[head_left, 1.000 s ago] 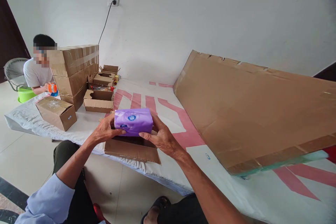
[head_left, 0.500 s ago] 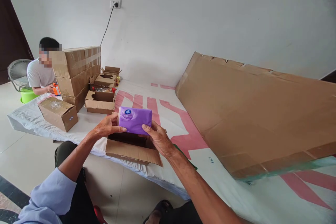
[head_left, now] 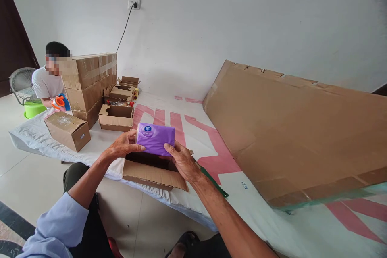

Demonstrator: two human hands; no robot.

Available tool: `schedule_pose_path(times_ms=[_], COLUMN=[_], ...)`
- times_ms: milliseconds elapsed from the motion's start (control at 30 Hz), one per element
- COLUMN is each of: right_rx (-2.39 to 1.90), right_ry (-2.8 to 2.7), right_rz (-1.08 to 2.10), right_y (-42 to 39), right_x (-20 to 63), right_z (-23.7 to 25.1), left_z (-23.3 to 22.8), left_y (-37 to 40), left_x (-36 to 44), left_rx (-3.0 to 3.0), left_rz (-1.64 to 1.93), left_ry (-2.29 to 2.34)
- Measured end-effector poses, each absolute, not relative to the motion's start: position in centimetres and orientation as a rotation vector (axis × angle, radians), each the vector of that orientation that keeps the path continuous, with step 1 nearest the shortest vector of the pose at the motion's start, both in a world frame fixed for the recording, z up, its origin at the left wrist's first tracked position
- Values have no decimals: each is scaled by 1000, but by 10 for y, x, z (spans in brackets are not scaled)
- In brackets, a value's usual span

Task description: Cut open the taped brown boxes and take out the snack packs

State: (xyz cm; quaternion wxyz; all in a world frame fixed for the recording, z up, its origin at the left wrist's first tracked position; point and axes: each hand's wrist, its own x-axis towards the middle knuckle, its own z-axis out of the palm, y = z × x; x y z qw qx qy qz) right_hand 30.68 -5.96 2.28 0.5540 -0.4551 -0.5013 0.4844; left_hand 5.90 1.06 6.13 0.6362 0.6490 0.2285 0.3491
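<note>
Between my two hands is a purple tissue pack (head_left: 155,139) with a round dark-blue logo, its printed face turned toward me. My left hand (head_left: 125,145) grips its left end, thumb along the lower front edge. At the right end my right hand (head_left: 181,159) holds it, thumb pressed on the front and fingers behind. Just below the pack an open cardboard box (head_left: 154,175) stands at the table's near edge, its front flap folded outward. The inside of that box is dark and partly hidden by the pack and my hands.
A closed carton (head_left: 67,129) and stacked taped cartons (head_left: 87,82) stand at the left. Several open boxes (head_left: 116,121) line up beside them. A large cardboard sheet (head_left: 296,129) leans on the right. Beyond the stack, a person (head_left: 45,82) handles an orange-and-blue object (head_left: 60,101).
My hands and the tissue pack stay almost still. The other person's orange-and-blue object has turned and shifted slightly left, showing more of its blue part.
</note>
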Motion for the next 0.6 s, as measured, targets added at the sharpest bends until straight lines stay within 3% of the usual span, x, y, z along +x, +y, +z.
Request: schedule_pose_path(times_ms=[600], right_rx=[-1035], right_ry=[-1116], right_rz=[1187], right_y=[-58], right_x=[305], right_z=[20], left_z=[56], left_y=[16], left_x=[60], left_rx=[1485], left_rz=[774], left_ry=[481])
